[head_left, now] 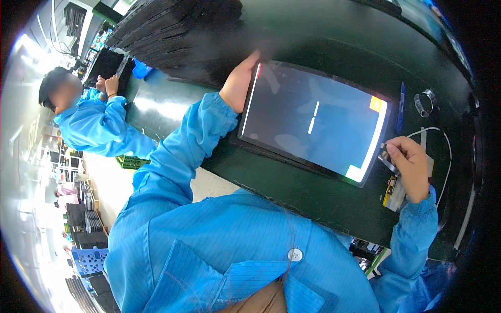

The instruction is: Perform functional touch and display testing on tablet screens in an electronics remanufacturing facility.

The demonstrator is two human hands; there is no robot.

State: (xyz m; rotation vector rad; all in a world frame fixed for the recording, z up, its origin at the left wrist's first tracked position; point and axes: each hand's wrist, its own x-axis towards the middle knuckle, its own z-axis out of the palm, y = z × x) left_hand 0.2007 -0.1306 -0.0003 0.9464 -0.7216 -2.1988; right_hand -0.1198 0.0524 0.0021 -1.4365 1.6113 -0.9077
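A tablet (313,120) with a lit dark screen lies at a slant on the dark green bench. White strips, an orange square and a green-white square show at the screen's edges. My left hand (241,83) holds the tablet's left edge; some of its fingers are hidden. Beside the right edge, my right hand (412,164) is closed in a pinch on a small pale plug (383,146). A white cable (450,151) loops behind that hand. Under the fingers sit a silvery object (388,163) and a yellow-edged flat piece (389,191), both partly covered.
A blue pen (401,107) and a roll of clear tape (426,103) lie right of the tablet. A stack of black sheets (172,36) rises at the far left of the bench (292,195). A co-worker in blue (99,125) sits to the left.
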